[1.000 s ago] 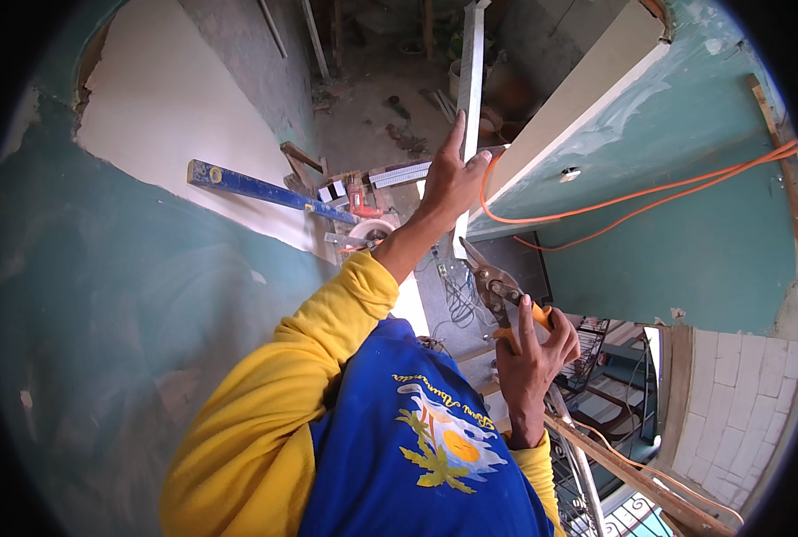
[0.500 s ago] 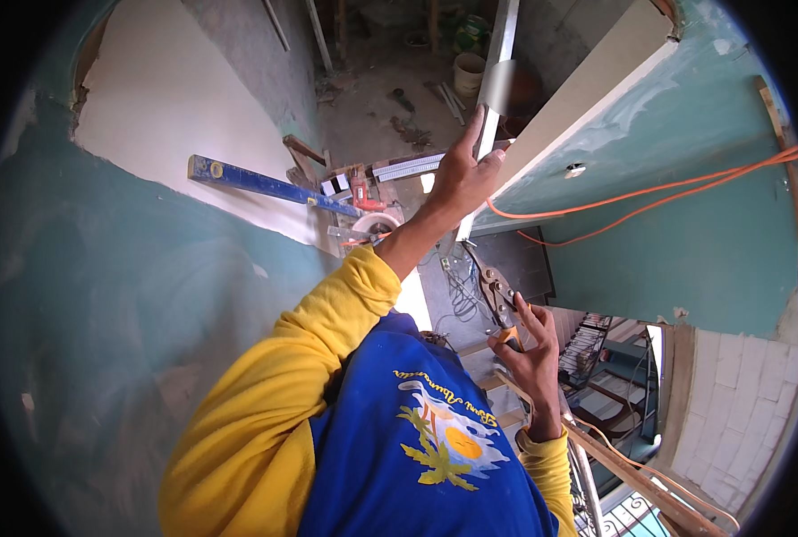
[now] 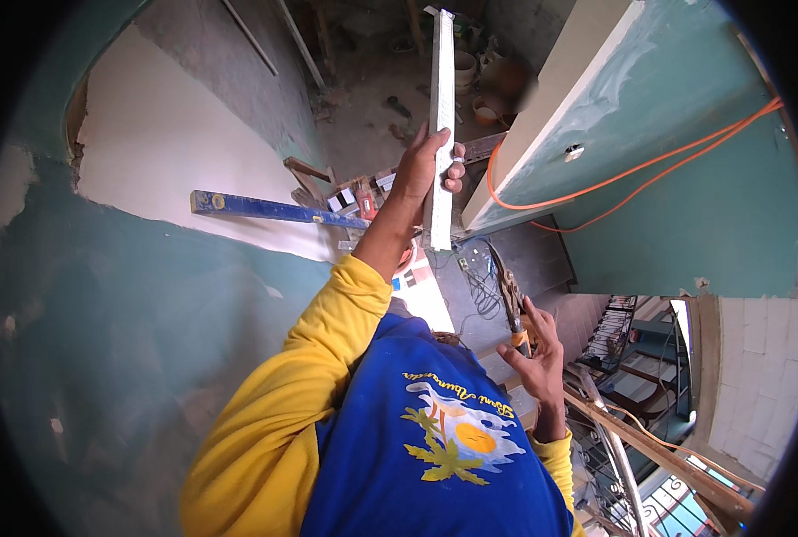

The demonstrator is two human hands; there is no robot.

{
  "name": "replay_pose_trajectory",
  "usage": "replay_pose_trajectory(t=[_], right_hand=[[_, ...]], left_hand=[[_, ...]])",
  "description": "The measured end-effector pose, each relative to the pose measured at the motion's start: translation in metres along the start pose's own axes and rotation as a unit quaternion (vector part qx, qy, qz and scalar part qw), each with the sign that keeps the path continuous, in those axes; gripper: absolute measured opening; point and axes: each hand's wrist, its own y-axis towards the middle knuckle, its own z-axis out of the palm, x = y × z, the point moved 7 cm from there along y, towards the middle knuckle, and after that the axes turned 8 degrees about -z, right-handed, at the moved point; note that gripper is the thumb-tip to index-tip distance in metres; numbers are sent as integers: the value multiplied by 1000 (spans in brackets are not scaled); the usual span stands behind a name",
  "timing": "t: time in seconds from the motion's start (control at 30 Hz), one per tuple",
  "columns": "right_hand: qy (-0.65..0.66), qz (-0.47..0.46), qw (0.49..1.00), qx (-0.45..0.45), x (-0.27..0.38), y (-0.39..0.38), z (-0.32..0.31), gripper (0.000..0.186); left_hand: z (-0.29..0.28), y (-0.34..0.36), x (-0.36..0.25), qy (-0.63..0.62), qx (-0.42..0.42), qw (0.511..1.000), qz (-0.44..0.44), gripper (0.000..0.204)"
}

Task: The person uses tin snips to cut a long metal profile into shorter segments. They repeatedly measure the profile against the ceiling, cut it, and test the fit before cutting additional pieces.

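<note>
Evidently, the strip is being gripped partway along by the left hand, fingers curled round it, while the snips are being held beside its lower end by the right hand, so steadiness is probably being demanded.

A gap parts the white strip from the snips; orange cable obstructs rightward.

A blue level and a red drill are left of the left hand, a pale bucket stands beyond it, an orange cord hangs to its right, and dark cables lie left of the right hand.
</note>
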Motion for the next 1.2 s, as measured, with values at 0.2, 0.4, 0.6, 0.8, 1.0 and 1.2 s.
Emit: replay_pose_trajectory(t=[0.2, 0.4, 0.6, 0.8, 1.0, 1.2], right_hand=[[-8, -17, 1000, 16, 1, -13, 15, 86], [3, -29, 998, 53, 20, -15, 22, 82], [-6, -51, 996, 73, 27, -13, 30, 79], [-11, -50, 996, 68, 30, -12, 35, 80], [-18, -50, 996, 66, 31, -12, 38, 80], [18, -14, 999, 41, 23, -16, 37, 81]], left_hand=[[5, 2, 7, -42, 3, 999, -22, 32], [11, 8, 20, -5, 60, 992, -107, 35], [25, 9, 19, -26, 108, 986, -123, 37], [20, 9, 16, -160, 126, 972, -122, 33], [17, 12, 14, -203, 146, 962, -108, 33], [13, 12, 14, -215, 139, 961, -107, 31]])
